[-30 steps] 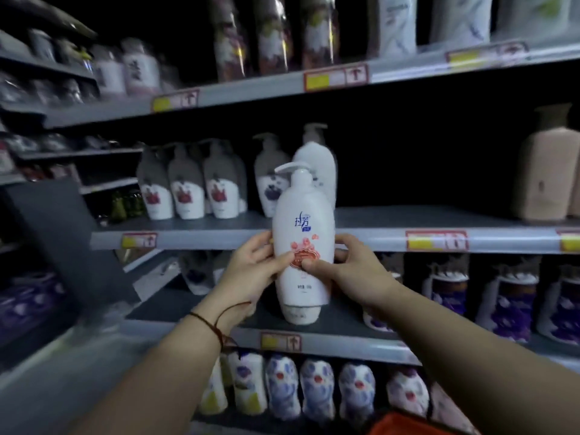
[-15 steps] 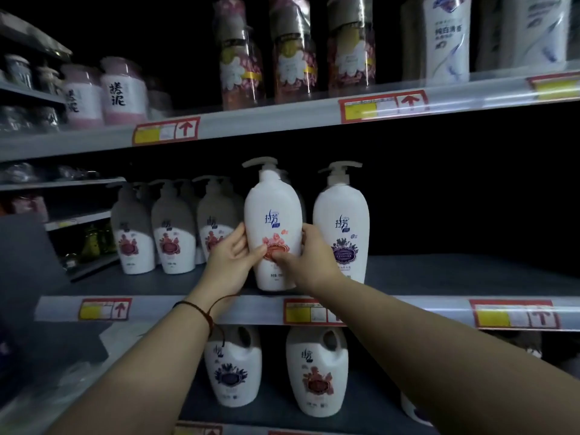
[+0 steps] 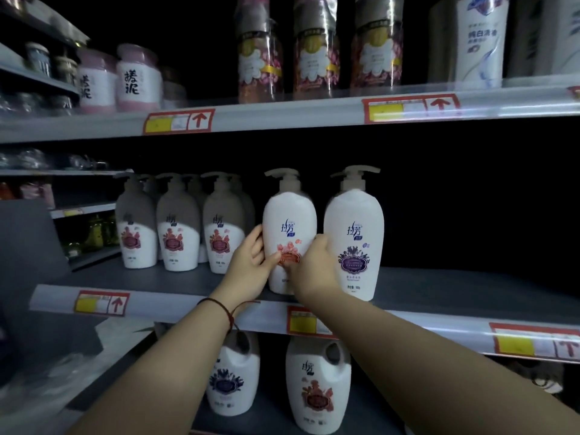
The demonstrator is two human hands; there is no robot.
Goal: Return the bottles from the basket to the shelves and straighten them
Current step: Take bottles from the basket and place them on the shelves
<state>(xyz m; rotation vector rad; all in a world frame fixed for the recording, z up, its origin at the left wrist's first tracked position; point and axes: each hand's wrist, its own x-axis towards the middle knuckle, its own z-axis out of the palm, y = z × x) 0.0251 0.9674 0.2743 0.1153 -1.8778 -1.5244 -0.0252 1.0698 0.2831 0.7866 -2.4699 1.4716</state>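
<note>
A white pump bottle with a red flower label [image 3: 288, 224] stands upright on the middle shelf [image 3: 188, 296], near its front edge. My left hand [image 3: 249, 265] grips its left side and my right hand [image 3: 315, 266] grips its lower right side. Touching it on the right stands a like bottle with a purple label [image 3: 354, 240]. Left of my hands, a row of red-label pump bottles [image 3: 179, 233] stands further back. The basket is out of view.
The middle shelf right of the purple-label bottle is bare and dark [image 3: 470, 287]. The top shelf [image 3: 282, 116] carries jars and tall bottles. Below, two handled jugs [image 3: 317, 384] stand on the lower shelf. Price tags line the shelf edges.
Both hands lifted the red-label bottle from in front of the lower shelf up onto the middle shelf, beside the purple-label bottle. It now stands on the shelf, still gripped.
</note>
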